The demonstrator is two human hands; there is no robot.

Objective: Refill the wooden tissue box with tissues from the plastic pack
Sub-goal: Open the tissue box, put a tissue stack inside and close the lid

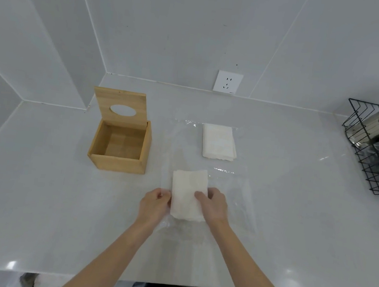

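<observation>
**A:** From the head view, what could go wrong here?

**B:** As I judge it, the main risk is the soft tissue stack between the two hands. It is loose folded paper, so if it is lifted by the sides alone it may sag, fan apart or shed sheets. The clear plastic pack lies flattened under and around both hands. It could cling to the stack and drag along with it, or slide on the smooth white counter.

**A:** What are the hands doing?

**B:** The left hand has its fingers curled against the stack's left edge, and seems to pinch that edge along with some plastic film. I cannot tell which it really grips. The right hand lies over the stack's right side, with its fingers bent down across the top surface, holding it.

**A:** Where is the box?

**B:** The wooden tissue box sits beyond the left hand and further left, well apart from it. Its lid stands tipped up at the back, and the inside looks empty. A second tissue stack rests beyond the right hand, on the plastic. A black wire rack stands far off to the right.
</observation>
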